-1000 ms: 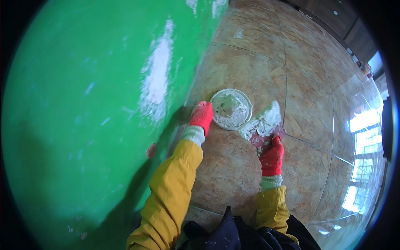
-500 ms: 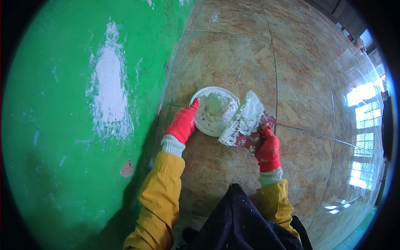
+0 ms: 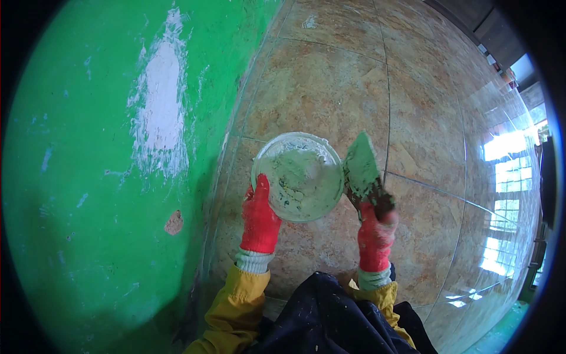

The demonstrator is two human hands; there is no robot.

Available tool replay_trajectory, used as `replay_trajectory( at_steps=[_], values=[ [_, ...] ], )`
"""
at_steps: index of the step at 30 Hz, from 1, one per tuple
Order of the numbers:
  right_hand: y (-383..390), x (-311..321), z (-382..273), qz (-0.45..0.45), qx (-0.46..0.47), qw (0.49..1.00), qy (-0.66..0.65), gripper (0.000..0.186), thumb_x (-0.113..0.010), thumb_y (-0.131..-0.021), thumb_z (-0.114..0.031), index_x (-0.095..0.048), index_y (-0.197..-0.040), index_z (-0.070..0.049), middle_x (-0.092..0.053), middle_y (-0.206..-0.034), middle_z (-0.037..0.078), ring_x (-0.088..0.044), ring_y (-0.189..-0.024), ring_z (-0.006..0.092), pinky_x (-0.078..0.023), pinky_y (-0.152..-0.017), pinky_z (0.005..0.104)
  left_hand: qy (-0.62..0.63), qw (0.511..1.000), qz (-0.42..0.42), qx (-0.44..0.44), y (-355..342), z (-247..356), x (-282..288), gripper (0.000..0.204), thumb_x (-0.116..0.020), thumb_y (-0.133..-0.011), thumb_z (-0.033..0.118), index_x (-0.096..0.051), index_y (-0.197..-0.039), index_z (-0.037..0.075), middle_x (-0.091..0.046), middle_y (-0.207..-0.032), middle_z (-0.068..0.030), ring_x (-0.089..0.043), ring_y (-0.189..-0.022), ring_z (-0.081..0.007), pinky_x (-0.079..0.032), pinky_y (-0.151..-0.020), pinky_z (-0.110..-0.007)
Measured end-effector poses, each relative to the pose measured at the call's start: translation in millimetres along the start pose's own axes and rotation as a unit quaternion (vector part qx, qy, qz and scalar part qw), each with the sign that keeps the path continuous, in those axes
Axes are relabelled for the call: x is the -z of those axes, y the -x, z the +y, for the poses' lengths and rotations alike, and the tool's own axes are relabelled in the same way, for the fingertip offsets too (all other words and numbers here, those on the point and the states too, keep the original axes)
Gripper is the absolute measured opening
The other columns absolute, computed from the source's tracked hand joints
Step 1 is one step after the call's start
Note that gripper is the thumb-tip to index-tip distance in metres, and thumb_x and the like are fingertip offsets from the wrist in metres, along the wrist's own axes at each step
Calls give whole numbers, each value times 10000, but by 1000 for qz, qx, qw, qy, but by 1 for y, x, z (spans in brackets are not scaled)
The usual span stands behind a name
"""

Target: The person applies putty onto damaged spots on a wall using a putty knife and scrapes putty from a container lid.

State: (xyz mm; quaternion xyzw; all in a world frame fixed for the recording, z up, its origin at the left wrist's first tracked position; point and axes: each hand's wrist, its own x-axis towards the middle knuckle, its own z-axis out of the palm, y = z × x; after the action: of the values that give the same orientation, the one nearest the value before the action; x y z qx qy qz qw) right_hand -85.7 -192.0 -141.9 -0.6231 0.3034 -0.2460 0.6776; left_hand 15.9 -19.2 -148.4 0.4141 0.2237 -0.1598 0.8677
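Observation:
My left hand [image 3: 259, 218], in a red-palmed work glove with a white cuff, grips the near left rim of a round white tub [image 3: 333, 152], thumb over the edge. Greyish-white putty [image 3: 298, 168] lies inside, smeared up the walls. Just right of the tub, my right hand [image 3: 376, 236], gloved alike, is closed around a putty knife [image 3: 361, 162]. Its blade points away from me, tilted and coated with putty; the dark part by my fingers is smeared too. Whether the blade touches the tub's rim I cannot tell.
On the left rises a green wall [image 3: 88, 194] with a long white putty patch [image 3: 160, 100] and a small chipped spot [image 3: 174, 223]. Brown tiles [image 3: 330, 88] cover the floor. Window light [image 3: 507, 200] reflects at the right. My dark-clothed knee [image 3: 321, 318] is close below.
The tub has come nearer to me and slightly left with my left hand. My right hand has drawn nearer and turned the putty knife, so its wide blade now shows narrower and points away.

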Motion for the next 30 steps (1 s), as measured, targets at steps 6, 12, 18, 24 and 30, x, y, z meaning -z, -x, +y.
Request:
replay_trajectory(
  at_steps=[6, 12, 18, 24, 30],
  values=[
    [7, -17, -14, -68, 51, 992, 89, 396, -468, -802, 100, -567, -1168, -14, -634, -1039, 86, -591, -888, 128, -469, -792, 262, 16, 999, 23, -31, 21, 16, -4, 445, -551, -887, 305, -450, -1211, 17, -537, -1159, -118, -557, -1035, -219, -492, -839, -375],
    [6, -27, -6, -74, 43, 991, 107, 416, -443, -805, 110, -559, -1181, -25, -634, -1037, 90, -597, -884, 134, -474, -781, 260, 16, 998, 31, -57, 32, 15, 4, 447, -561, -879, 296, -451, -1205, 10, -542, -1144, -122, -563, -1014, -219, -496, -827, -375],
    [4, -31, 4, -66, 3, 986, 153, 274, -503, -831, 21, -579, -1095, 16, -647, -979, 85, -597, -889, 141, -468, -787, 268, 59, 998, 23, -20, 17, -7, 30, 402, -530, -902, 277, -454, -1203, 23, -540, -1160, -115, -558, -1025, -195, -483, -849, -346],
    [10, -30, -13, -48, 5, 986, 159, 258, -497, -817, 20, -585, -1059, 9, -657, -922, 83, -601, -849, 136, -461, -752, 263, 39, 996, -79, 30, 12, -9, 57, 351, -501, -921, 198, -439, -1218, 23, -539, -1170, -110, -548, -1042, -174, -463, -884, -335],
    [15, -19, -33, -36, -2, 991, 126, 233, -504, -835, 6, -582, -1053, 29, -656, -932, 88, -601, -856, 138, -464, -766, 268, -73, 987, -135, 43, 39, 9, 54, 437, -546, -879, 143, -391, -1261, -4, -536, -1178, -123, -542, -1068, -200, -460, -896, -353]
  ],
)
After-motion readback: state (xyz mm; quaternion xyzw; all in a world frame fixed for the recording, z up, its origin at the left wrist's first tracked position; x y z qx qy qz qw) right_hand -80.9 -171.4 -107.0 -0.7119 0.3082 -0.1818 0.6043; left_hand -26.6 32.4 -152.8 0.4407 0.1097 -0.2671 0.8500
